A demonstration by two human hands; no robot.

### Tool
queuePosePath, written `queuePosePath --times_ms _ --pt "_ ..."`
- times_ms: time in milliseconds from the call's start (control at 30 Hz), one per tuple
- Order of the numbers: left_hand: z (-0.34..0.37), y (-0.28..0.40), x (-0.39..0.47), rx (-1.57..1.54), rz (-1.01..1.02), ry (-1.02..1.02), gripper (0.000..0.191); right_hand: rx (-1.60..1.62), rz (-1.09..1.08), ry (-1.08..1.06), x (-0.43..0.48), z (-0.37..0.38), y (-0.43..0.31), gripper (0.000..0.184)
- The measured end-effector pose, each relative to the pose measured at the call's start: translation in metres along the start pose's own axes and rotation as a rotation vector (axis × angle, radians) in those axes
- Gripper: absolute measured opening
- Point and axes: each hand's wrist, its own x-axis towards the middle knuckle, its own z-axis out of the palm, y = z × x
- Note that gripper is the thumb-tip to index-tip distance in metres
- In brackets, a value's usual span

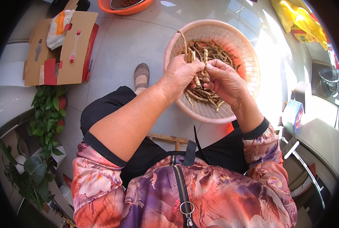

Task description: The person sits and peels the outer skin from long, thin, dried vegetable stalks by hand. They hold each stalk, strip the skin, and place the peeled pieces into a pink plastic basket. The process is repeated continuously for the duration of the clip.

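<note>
Over a round pink plastic basket (213, 121), both my hands hold dried bean pods close together. My left hand (179, 72) grips several pods and split husks, with a long curved one (183, 41) sticking up past the knuckles. My right hand (226, 78) pinches a pale, bumpy pod (206, 57) between thumb and fingers, its tip touching my left thumb. Beneath the hands, a heap of brown dried pods (215, 51) lies in the basket, partly hidden by them. Whether the pinched pod is split cannot be told.
An orange basket (129, 10) with a sieve of reddish beans stands at the top. Left are a cardboard box (75, 51), a screwdriver (88, 71) and potted plants (47, 116). At right lie yellow bags (303, 20) and a boxed item (292, 116). My shoe (141, 74) is left of the basket.
</note>
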Motion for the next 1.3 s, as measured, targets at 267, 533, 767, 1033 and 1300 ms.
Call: queuePosePath --times_ms 267,533,767,1033,1300 --pt "0.002 -0.002 -0.001 0.064 0.007 -0.055 0.015 0.048 0.002 0.058 -0.011 0.014 -0.004 0.02" --pt "0.004 0.0 -0.003 0.054 0.015 -0.101 0.018 0.095 0.088 -0.039 -0.01 -0.003 0.002 0.025" --pt "0.007 0.001 -0.003 0.086 -0.002 -0.059 0.017 0.001 0.024 -0.016 -0.016 0.003 0.0 0.025" --pt "0.012 -0.01 0.0 0.228 0.094 0.006 0.015 0.01 -0.046 0.007 -0.023 0.022 0.002 0.031" --pt "0.017 -0.028 0.006 0.592 0.177 0.065 0.039 0.078 0.03 -0.013 -0.013 0.024 0.01 0.037"
